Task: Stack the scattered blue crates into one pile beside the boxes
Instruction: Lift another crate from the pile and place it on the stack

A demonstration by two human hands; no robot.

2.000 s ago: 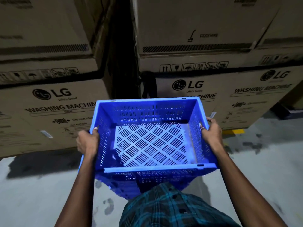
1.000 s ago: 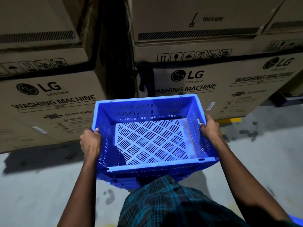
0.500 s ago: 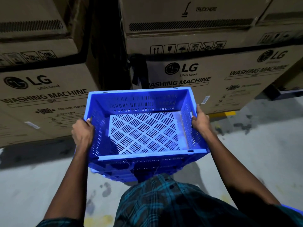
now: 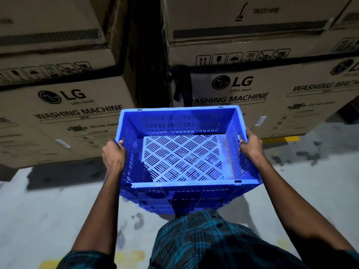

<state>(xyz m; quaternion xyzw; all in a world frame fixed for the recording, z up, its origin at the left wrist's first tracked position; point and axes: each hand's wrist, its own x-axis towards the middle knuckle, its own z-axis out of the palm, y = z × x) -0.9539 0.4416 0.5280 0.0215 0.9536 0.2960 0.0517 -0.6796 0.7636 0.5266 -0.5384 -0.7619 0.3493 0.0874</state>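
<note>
Now the top blue crate [image 4: 182, 152] sits at the twelve o'clock of the person's body, its long axis running from nine to three; each grip is clenched on a short end wall, the left hand [image 4: 113, 157] at nine and the right hand [image 4: 251, 145] at three, both about equally near. Beneath it the walls of a crate pile [image 4: 180, 202] show at its six o'clock edge, so, as I judge, the crate is on or just above the pile; contact I cannot tell. The cardboard boxes [image 4: 242, 90] stand just beyond, at twelve, on the grey floor [image 4: 38, 210]. Against half a second ago, little differs; the crate appears slightly further from the body, and the boxes look closer.
</note>
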